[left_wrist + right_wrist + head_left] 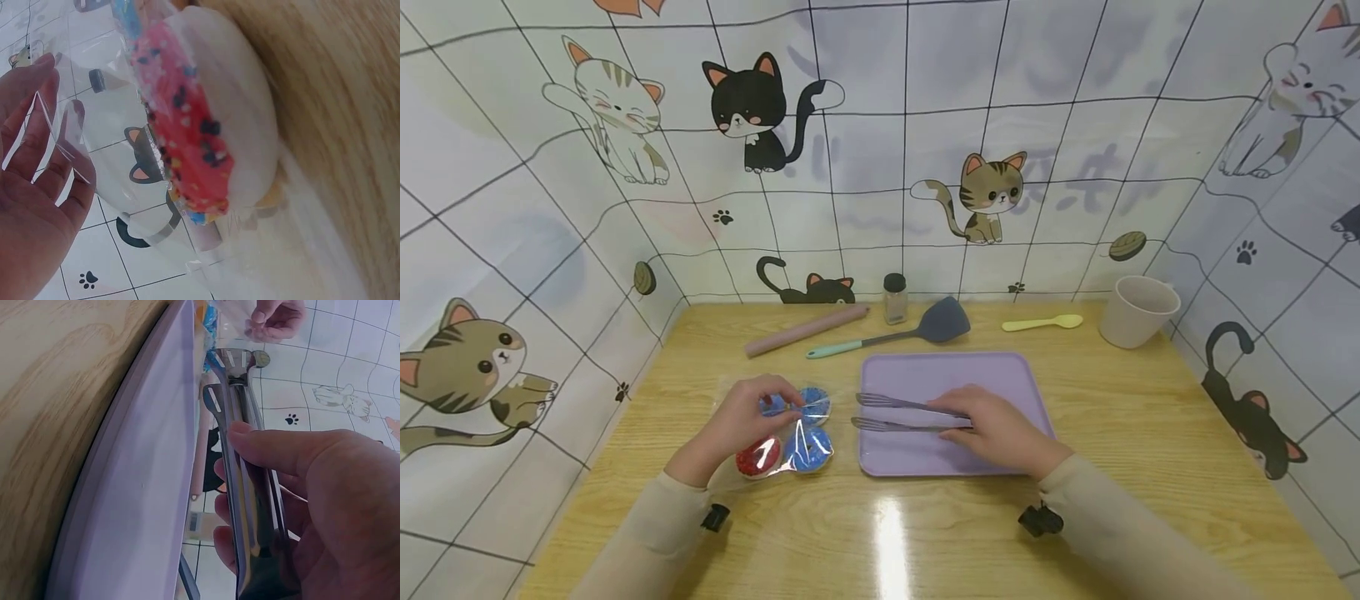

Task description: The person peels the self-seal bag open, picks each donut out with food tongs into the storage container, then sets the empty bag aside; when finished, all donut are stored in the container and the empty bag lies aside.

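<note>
On the left, a clear plastic bag (787,472) lies on the table with several toy donuts inside, blue-topped ones (808,450) and a red-topped one (758,458). My left hand (756,414) pinches the bag's upper edge between thumb and fingers and lifts it. The left wrist view shows the red donut (184,119) up close, with sprinkles and a pale base. My right hand (992,423) grips metal tongs (250,487) over the lavender tray (917,458). Both tong arms point left toward the bag, their slotted tips spread apart.
Behind the tray lie a brownish-pink rod (807,330), a dark spatula (942,322) with a green handle, a black-capped jar (895,300) and a yellow spoon (1042,323). A pale cup (1138,312) stands at the back right. Cat-print walls (865,208) enclose the table.
</note>
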`<act>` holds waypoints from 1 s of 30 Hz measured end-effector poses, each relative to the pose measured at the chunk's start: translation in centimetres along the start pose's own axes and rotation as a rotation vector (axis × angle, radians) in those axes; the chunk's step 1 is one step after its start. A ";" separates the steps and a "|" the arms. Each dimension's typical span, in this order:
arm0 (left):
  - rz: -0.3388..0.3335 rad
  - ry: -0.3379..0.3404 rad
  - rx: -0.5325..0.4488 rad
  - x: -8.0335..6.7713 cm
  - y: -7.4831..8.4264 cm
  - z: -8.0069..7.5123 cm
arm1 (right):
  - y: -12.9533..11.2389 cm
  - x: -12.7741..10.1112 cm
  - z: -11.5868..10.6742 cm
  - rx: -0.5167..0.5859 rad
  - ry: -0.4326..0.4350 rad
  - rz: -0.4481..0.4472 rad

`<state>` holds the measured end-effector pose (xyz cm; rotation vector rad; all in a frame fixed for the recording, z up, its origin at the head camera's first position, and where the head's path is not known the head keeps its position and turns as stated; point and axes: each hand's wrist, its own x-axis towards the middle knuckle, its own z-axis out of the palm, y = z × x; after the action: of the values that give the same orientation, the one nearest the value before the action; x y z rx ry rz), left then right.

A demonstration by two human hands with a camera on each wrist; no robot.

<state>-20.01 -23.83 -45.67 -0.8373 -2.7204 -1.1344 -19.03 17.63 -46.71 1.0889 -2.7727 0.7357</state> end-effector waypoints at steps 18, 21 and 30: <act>0.037 0.013 -0.009 0.2 0.5 0.1 | -2.2 3.9 2.2 -0.067 -0.062 -0.020; 0.047 0.021 -0.007 0.1 0.4 0.1 | -2.3 4.0 2.2 -0.068 -0.070 -0.019; 0.079 0.063 0.013 -0.1 0.3 0.3 | -2.1 4.3 2.1 -0.046 -0.085 0.003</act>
<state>-19.72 -23.53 -45.70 -0.8836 -2.6170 -1.1075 -20.67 12.64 -46.68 1.1332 -2.8468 0.6367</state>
